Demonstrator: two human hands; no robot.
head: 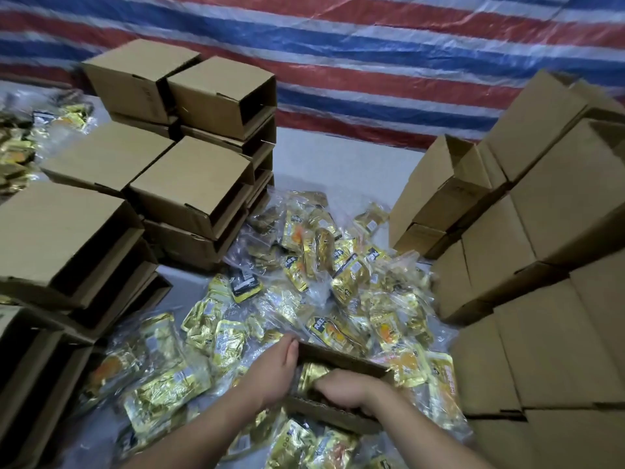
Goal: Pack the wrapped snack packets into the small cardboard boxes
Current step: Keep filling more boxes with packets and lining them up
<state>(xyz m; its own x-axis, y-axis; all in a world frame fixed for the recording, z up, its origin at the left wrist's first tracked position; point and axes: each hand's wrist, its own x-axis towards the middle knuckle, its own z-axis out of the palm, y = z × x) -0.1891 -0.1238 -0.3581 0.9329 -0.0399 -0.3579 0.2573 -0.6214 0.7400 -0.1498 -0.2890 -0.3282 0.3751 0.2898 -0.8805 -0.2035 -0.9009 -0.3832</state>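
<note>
Snack packets: gold-wrapped packets (338, 265) lie in a loose heap across the floor between the box stacks; a second scatter (20, 143) shows at far left.
Box in hand: one small open cardboard box (341, 357) sits low in the middle, on top of the heap, with gold packets (313, 372) already inside.
Left hand: the left hand (270, 370) rests against the box's left wall, fingers extended along its far corner, steadying rather than clenching.
Right hand: the right hand (348, 389) reaches into the box, fingers bent down onto the packets; whether it pinches one or only presses them flat cannot be told.
Left stacks: cardboard boxes (189, 184) piled with their open sides towards the heap; their contents are too dark to read.
Right stacks: closed-looking boxes (554, 231) rise in a tall pile, judged to be the finished ones.
Progress: judged mid-way; the box in hand is part-filled, and many packets remain loose.
</note>
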